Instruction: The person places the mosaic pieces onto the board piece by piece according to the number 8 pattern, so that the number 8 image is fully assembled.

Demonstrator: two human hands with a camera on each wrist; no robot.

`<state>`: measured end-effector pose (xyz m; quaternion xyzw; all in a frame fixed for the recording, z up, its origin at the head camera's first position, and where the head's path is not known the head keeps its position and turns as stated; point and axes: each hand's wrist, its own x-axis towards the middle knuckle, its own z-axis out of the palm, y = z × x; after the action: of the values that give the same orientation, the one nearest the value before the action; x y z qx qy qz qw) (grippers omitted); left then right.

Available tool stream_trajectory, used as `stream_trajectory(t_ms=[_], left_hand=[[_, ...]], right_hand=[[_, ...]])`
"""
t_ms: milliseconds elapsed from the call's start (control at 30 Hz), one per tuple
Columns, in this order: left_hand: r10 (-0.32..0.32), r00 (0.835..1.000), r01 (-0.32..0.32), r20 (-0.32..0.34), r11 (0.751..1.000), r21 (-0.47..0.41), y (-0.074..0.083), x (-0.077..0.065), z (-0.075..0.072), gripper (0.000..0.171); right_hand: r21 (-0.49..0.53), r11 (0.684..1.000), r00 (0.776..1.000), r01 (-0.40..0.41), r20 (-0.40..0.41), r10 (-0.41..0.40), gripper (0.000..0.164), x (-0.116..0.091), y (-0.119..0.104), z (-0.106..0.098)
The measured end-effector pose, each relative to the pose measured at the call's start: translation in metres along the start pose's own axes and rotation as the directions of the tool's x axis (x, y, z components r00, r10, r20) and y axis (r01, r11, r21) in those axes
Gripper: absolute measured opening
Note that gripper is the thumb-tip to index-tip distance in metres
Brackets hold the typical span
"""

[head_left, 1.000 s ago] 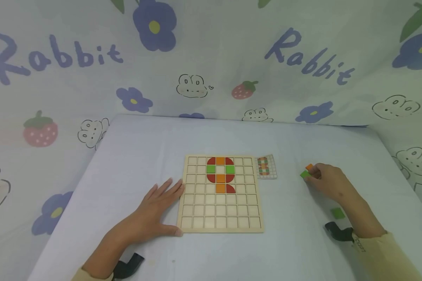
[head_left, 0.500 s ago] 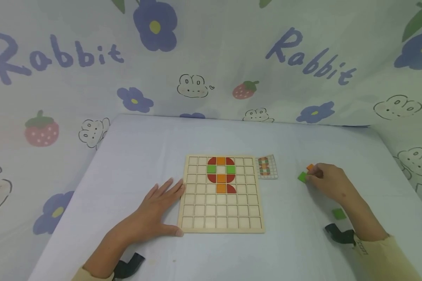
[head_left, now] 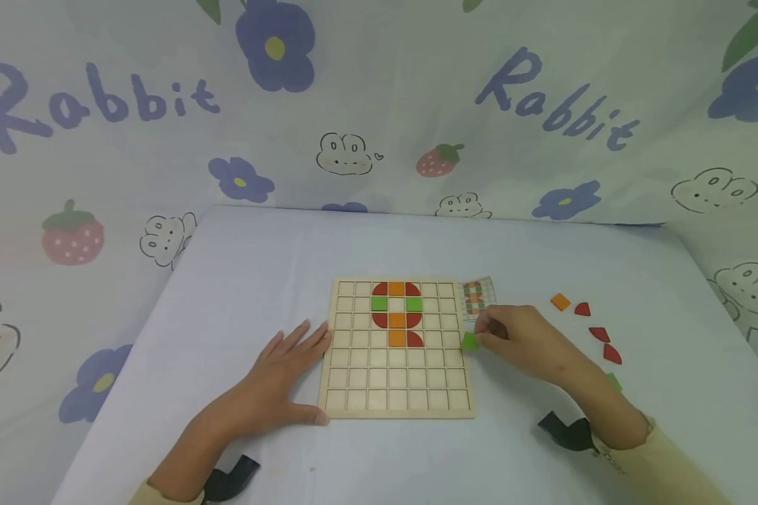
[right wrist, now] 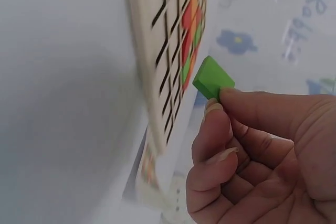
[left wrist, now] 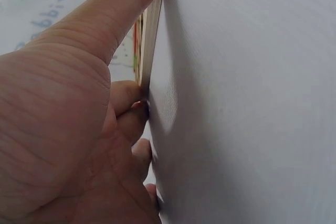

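My right hand (head_left: 521, 340) pinches a green square tile (right wrist: 212, 78) between thumb and fingertip, just over the right edge of the wooden grid board (head_left: 379, 400). Orange squares, green squares and red quarter-round tiles sit in the board's upper middle cells; a red quarter-round (head_left: 415, 339) lies beside an orange tile (head_left: 396, 339) in the lowest filled row. Spread out, my left hand (head_left: 268, 386) touches the board's left edge with thumb and fingertips. In the left wrist view, its thumb (left wrist: 100, 17) rests against the board's side.
A pattern card (head_left: 476, 294) lies at the board's upper right, partly behind my right hand. Farther right lie an orange tile (head_left: 560, 302), several red quarter-rounds (head_left: 612, 353) and a green tile (head_left: 614, 381) partly hidden by my forearm. A printed cloth hangs behind the table.
My right hand has carried the green tile left from the loose pieces to the board's right edge, uncovering the orange and red tiles. My left hand has stayed in place.
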<state>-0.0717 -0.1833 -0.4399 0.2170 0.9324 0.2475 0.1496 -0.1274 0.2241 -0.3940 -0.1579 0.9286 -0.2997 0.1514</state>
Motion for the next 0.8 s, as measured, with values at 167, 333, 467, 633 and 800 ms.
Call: stream_trajectory(t_ms=[167,333,467,633,800], left_hand=[[0.003,1.0,-0.003,-0.007,1.0,-0.002,-0.001,-0.001,0.001,0.12],[0.005,1.0,-0.005,-0.007,1.0,-0.006,-0.002,-0.001,0.001,0.12],[0.001,1.0,-0.002,-0.007,1.0,-0.008,-0.002,-0.001,0.001,0.12],[0.004,1.0,-0.004,-0.006,1.0,-0.011,-0.002,-0.001,0.002,0.12],[0.009,1.0,-0.009,-0.009,1.0,-0.004,-0.001,0.0,0.002,0.12]], right_hand=[[0.002,0.998,0.996,0.065,0.053,-0.065,0.007,0.015,-0.024,0.021],[-0.01,0.994,0.991,0.106,0.084,-0.105,0.011,0.028,-0.038,0.036],[-0.02,0.993,0.988,0.12,0.102,-0.117,0.011,0.035,-0.043,0.046],[-0.026,0.992,0.987,0.127,0.103,-0.123,0.012,0.039,-0.045,0.055],[-0.029,0.994,0.991,0.11,0.079,-0.107,0.012,0.039,-0.044,0.061]])
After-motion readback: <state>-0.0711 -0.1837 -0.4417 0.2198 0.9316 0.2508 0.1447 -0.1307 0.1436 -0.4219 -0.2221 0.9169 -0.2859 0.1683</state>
